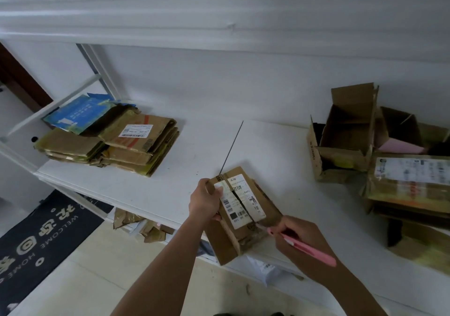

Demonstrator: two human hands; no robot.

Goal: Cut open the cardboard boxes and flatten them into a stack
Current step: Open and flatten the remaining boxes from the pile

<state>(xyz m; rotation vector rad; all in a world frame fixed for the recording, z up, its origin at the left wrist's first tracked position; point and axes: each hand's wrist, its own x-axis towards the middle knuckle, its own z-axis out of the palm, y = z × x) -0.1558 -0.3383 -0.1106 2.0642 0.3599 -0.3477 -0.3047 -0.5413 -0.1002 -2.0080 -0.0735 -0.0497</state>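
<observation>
While our right hand [295, 236] curls its fingers [280, 233] round the pink cutter [307, 249], tip at the near end of the small box [239, 212], our left hand [204, 200] grips the box's left edge, thumb on its label. A dark slit already runs along the label's centre seam, so we judge the cutting step is in hand and nearly finished on this face. Next we should need to open the flaps and press the box flat. Left of the box lies the flattened stack [114, 138] on the worktop [170, 181]; right of it wait the uncut boxes [379, 145].
</observation>
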